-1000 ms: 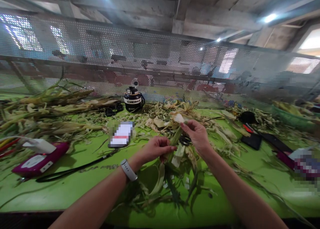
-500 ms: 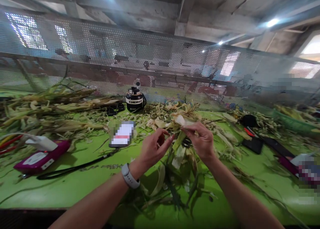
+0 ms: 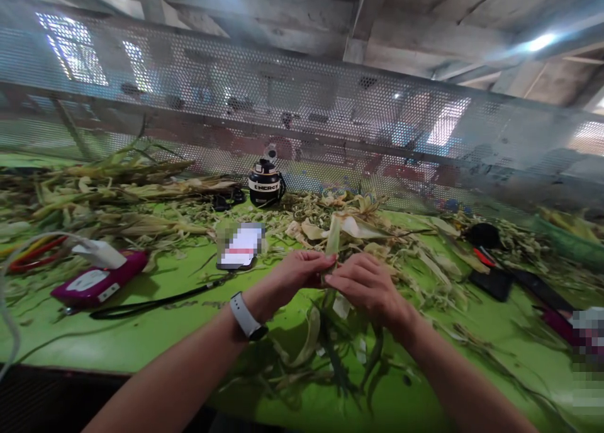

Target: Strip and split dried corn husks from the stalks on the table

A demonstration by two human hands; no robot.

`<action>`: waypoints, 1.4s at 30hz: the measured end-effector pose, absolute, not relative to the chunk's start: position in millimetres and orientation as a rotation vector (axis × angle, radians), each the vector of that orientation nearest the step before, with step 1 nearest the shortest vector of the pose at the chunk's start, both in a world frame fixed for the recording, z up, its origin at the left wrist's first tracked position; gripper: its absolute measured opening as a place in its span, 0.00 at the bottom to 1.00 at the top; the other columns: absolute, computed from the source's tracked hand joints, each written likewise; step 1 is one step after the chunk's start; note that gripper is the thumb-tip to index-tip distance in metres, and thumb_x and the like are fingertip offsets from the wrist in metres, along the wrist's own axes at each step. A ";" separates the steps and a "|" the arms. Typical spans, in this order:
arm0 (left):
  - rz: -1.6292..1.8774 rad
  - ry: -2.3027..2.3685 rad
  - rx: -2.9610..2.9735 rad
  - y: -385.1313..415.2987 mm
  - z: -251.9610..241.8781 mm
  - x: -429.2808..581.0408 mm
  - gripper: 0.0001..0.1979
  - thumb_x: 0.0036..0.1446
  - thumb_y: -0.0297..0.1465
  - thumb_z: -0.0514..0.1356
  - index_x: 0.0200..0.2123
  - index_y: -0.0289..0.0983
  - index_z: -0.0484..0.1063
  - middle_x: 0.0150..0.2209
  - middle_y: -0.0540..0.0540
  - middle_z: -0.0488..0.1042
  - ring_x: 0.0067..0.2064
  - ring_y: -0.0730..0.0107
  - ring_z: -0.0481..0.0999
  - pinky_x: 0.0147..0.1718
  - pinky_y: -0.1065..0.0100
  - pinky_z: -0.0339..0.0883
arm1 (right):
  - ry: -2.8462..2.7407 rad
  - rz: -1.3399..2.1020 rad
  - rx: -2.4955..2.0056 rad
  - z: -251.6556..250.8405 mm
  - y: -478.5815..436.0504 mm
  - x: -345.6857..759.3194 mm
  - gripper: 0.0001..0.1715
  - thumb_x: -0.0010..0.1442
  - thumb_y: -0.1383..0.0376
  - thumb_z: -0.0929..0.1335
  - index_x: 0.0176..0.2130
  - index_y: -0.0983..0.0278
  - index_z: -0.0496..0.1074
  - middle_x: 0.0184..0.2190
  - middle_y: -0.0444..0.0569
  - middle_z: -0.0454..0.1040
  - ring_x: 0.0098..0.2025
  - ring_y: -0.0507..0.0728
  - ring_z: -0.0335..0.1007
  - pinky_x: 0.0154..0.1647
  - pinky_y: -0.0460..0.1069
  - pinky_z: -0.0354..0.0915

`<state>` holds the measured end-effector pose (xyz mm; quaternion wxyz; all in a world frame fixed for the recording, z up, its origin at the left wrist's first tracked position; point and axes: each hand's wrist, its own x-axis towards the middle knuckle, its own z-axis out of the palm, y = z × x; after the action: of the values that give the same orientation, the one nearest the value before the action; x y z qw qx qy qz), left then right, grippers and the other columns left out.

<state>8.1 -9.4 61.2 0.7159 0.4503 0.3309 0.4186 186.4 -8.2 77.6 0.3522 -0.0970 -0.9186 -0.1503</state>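
A pale green strip of corn husk (image 3: 333, 236) stands upright between my two hands above the table. My left hand (image 3: 302, 269), with a watch on its wrist, is closed on the strip from the left, thumb and fingers pinched together. My right hand (image 3: 365, 287) is closed against the strip's lower part, its fingertips meeting the left ones; the exact grip there is partly hidden. Just behind the hands lies a pile of loose husk pieces (image 3: 311, 230). Below them, curled husk scraps (image 3: 309, 338) lie on the green table (image 3: 184, 338).
Left of my hands lie a phone (image 3: 241, 247) with a black strap and a purple power strip (image 3: 101, 279) with a white plug. A black bottle (image 3: 264, 182) stands behind, before a perforated metal screen (image 3: 311, 106). Long husks (image 3: 117, 194) fill the back left; a black pouch (image 3: 491, 283) lies right.
My hands have come together. My left hand, earlier apart with open fingers, now pinches the husk strip. My right hand has moved down and in, and the strip now stands upright.
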 end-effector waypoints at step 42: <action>1.010 0.605 0.883 -3.7 68.4 -1.7 0.10 0.37 0.26 0.71 0.26 0.32 0.75 0.26 0.48 0.77 0.30 0.72 0.76 0.41 0.67 0.69 | -2.135 0.230 -0.588 77.6 13.2 190.8 0.08 0.54 0.66 0.71 0.37 0.59 0.73 0.41 0.51 0.70 0.46 0.57 0.67 0.48 0.55 0.64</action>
<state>-1.7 -3.7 68.4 0.7413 0.4026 0.2758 0.4607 190.8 13.2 77.6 0.4418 -0.2369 -0.8603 0.0928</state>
